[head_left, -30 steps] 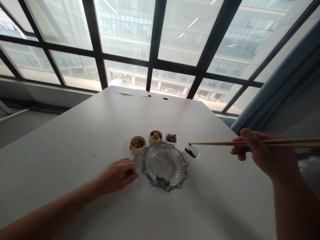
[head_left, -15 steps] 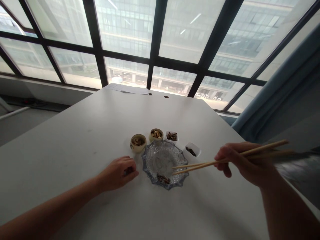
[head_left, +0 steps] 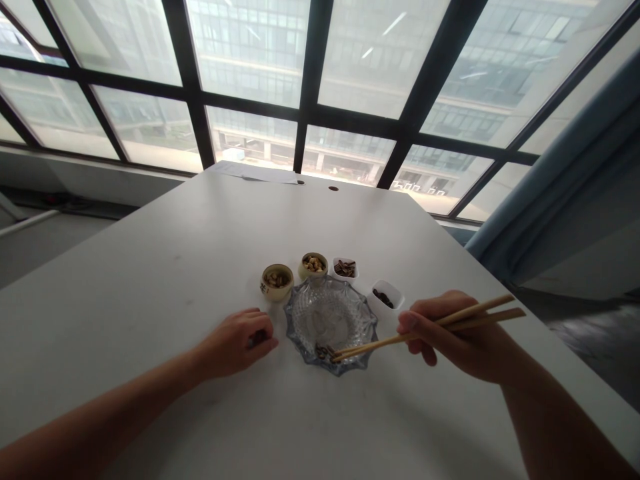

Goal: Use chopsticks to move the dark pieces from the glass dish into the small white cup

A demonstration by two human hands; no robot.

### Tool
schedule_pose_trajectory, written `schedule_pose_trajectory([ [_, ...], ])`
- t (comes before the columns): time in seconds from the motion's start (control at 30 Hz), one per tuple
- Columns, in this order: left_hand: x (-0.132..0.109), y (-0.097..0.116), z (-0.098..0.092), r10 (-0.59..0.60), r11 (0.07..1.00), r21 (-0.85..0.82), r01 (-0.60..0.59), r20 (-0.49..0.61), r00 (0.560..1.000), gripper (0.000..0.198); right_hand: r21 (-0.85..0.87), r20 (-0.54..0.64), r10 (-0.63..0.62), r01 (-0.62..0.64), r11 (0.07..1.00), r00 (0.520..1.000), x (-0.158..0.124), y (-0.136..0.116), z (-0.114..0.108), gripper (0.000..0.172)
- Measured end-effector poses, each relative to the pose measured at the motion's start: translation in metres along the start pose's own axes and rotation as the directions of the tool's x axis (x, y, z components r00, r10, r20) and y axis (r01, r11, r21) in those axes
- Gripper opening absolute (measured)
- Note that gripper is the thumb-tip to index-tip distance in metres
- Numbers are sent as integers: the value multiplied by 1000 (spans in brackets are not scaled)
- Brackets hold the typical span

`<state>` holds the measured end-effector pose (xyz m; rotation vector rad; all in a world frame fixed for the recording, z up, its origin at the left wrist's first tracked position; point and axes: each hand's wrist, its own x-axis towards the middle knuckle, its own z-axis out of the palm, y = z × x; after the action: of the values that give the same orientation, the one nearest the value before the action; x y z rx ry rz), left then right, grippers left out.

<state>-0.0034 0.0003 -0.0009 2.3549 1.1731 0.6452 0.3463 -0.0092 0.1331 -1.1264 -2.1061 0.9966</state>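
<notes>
My right hand grips a pair of wooden chopsticks. Their tips, close together, touch a few dark, striped seed-like pieces at the near side of a scalloped clear glass plate. Whether a piece is pinched between the tips is too small to tell. On the table left of the plate rests my left hand, its fingers curled into a loose fist with nothing visible in it.
Behind the plate stand two cream cups of brownish pieces. A white dish holds brown strips; another white dish, nearer my right hand, holds dark pieces. Papers lie at the white table's far edge, before windows.
My right hand has moved left, bringing the chopstick tips from the plate's right part down-left onto the dark pieces. The tips have come closer together. My left hand stays in place.
</notes>
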Motion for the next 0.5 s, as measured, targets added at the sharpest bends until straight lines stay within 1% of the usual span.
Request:
schedule_pose_trajectory([
  [0.17,1,3,-1,-4,1000,1,4,-3,1000,21,92,-22,106,-104,990,994,1,11,-1,53],
  [0.33,0,3,-2,3,1000,-2,-3,2,1000,21,217,-129,203,-173,961,971,4,28,-7,54],
  [0.4,0,3,-2,3,1000,-3,-3,-1,1000,21,228,-152,225,-187,955,962,6,32,-9,55],
  [0.5,0,2,-2,0,1000,-4,0,-8,1000,20,220,-145,245,-210,953,959,7,32,-9,56],
])
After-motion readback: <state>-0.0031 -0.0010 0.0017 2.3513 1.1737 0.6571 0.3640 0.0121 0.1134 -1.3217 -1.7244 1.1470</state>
